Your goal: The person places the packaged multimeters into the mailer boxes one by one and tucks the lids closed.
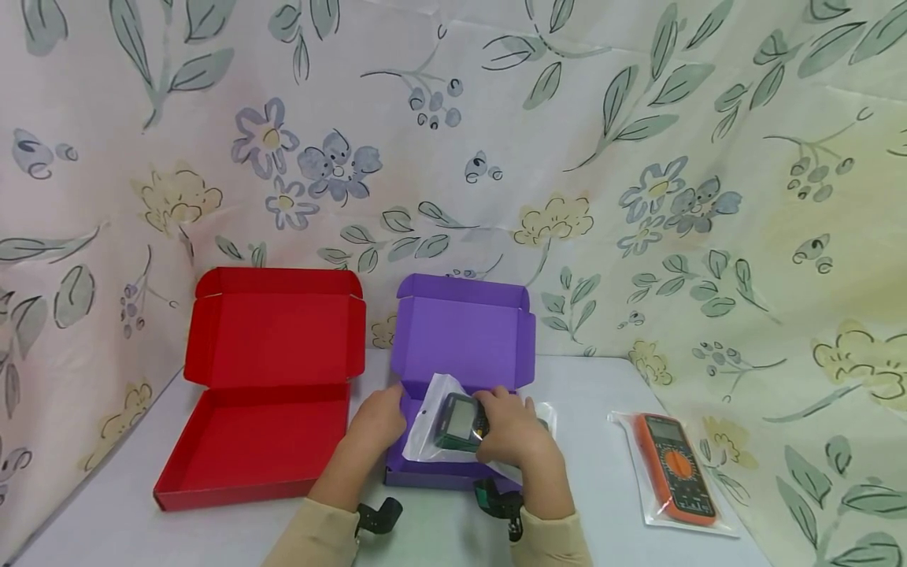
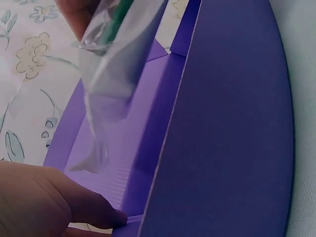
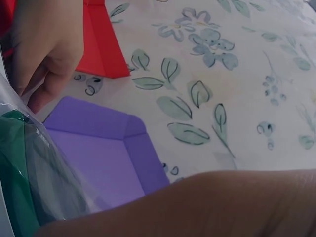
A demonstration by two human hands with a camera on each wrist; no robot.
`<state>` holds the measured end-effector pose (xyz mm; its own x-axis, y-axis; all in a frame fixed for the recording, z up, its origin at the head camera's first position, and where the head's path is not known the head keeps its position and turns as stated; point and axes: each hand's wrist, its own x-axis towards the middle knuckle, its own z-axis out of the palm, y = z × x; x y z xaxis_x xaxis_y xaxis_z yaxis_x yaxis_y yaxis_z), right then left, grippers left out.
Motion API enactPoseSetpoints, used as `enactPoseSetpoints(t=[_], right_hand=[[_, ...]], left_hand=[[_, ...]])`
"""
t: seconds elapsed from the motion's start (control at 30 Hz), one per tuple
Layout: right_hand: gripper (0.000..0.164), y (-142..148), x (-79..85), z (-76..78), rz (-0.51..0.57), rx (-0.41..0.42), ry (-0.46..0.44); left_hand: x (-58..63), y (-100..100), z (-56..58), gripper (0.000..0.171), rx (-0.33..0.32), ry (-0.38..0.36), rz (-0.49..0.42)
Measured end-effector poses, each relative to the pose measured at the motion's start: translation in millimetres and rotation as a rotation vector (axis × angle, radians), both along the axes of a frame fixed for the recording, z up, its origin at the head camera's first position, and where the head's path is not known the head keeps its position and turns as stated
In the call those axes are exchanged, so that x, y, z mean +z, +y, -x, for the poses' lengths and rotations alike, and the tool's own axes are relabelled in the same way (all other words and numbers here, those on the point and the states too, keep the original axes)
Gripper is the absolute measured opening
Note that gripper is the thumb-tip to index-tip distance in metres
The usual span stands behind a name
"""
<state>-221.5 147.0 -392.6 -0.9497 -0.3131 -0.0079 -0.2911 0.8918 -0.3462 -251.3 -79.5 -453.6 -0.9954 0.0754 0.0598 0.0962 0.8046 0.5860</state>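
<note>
As left hand (image 1: 379, 417) holds purple box (image 1: 432, 478), right hand (image 1: 513, 429) grips meter (image 1: 459, 420)

Red on the larger box (image 1: 248, 433), purple on the smaller box (image 1: 464, 335). Green and grey on the device (image 1: 459, 421); orange around black on the multimeter (image 1: 679, 468). White on the bench (image 1: 588, 488), beige on the sleeves (image 1: 308, 535). Printed leafy green, flowery blue and yellow on the cloth (image 1: 453, 173).
</note>
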Motion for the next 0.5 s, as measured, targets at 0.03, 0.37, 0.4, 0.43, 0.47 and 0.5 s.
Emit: enactPoseSetpoints(t=[0.03, 0.37, 0.4, 0.43, 0.47, 0.5], right_hand=[[0.082, -0.8, -0.5, 0.5, -0.003, 0.0, 0.001], [0.082, -5.2, -8.4, 6.7, -0.021, 0.001, 0.002], [0.082, -5.5, -9.2, 7.3, -0.022, 0.002, 0.003], [0.082, -5.9, -9.9, 8.0, -0.021, 0.005, 0.004], [0.082, -6.2, -11.0, 8.6, -0.021, 0.006, 0.005], [0.083, -6.6, -11.8, 9.2, -0.021, 0.009, 0.008]], left_hand=[[0.6, 0.0, -0.4, 0.033, 0.0, -0.002, -0.002], [5.4, -0.9, -3.8, 0.033, -0.014, 0.006, -0.003], [5.3, -1.0, -3.9, 0.033, -0.015, 0.004, -0.006], [5.1, -1.1, -3.7, 0.033, -0.016, 0.005, -0.006], [5.0, -1.1, -3.6, 0.033, -0.017, 0.005, -0.008], [4.9, -1.1, -3.5, 0.033, -0.017, 0.006, -0.009]])
